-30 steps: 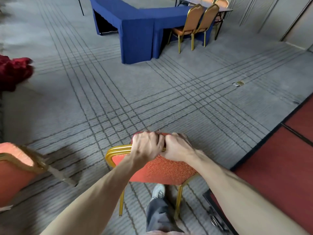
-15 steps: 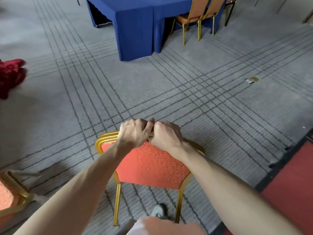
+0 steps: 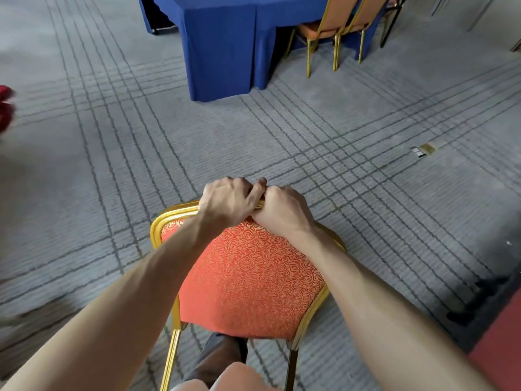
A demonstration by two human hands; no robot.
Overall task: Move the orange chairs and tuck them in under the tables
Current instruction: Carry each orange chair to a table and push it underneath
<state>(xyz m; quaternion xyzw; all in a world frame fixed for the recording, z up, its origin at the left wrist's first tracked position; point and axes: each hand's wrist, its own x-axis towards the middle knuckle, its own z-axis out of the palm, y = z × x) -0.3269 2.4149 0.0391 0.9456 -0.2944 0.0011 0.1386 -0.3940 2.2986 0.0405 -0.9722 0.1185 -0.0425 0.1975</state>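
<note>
Both hands, left hand [image 3: 228, 201] and right hand [image 3: 284, 213], hold tight round the orange chair's [image 3: 248, 277] top so it can be carried to the far blue table [image 3: 222, 46].

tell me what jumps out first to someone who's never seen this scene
The orange chair with its gold frame fills the bottom centre, back toward the camera. The left hand and right hand grip its top rail side by side. Across the grey lined carpet, a blue-skirted table stands at the top, with two more orange chairs drawn up on its right.
</note>
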